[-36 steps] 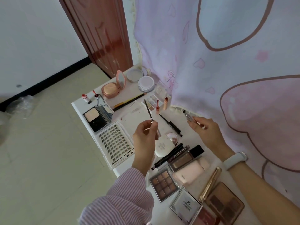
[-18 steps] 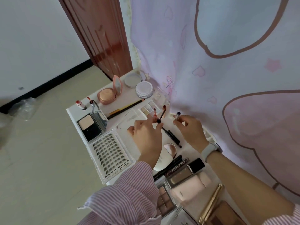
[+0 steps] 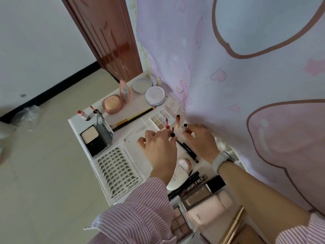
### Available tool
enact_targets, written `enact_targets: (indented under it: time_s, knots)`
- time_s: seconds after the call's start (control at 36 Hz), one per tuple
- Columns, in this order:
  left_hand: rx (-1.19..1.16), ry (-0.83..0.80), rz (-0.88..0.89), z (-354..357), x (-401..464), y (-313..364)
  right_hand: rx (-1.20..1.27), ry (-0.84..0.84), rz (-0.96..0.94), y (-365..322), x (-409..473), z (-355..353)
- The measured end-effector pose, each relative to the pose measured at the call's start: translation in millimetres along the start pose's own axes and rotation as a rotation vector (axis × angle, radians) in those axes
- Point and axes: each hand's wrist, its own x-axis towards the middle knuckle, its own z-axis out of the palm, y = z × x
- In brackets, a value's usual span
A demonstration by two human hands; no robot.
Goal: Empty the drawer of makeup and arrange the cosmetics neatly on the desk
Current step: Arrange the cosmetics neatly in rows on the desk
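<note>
From the head camera, I am pinching a thin mascara wand (image 3: pixel 172 132) between the fingertips of my left hand (image 3: pixel 159 148), its dark tip sticking up just past my fingers. My right hand (image 3: pixel 200 140) is gripping the small mascara tube (image 3: pixel 185 128), whose dark open end is pointing up just beside the wand; the two are near each other but apart. Both hands are hovering over the far side of the white desk (image 3: pixel 77 127), close to the pink curtain (image 3: pixel 246 85).

Just beyond my fingers two small lip tubes (image 3: pixel 178 120) are standing upright on a pale eyeshadow palette (image 3: pixel 161 118). Below my right hand a black pencil (image 3: pixel 189 150) is lying on the desk, and a white compact (image 3: pixel 181 171) is showing between my wrists. To the left, a lash tray (image 3: pixel 117 171) is sitting beside an open black powder compact (image 3: pixel 94 138), with a pink cushion compact (image 3: pixel 114 102) and a round jar (image 3: pixel 155 95) farther back.
</note>
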Motion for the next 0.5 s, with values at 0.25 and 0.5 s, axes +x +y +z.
enact_targets:
  time_s: [0.25, 0.5]
  knots:
    - [0.104, -0.003, 0.048, 10, 0, -4, 0.045, -0.036, -0.029, 3, 5, 3]
    - [0.175, 0.045, 0.072, 18, 3, -11, 0.054, -0.044, -0.045, 2, 6, 6]
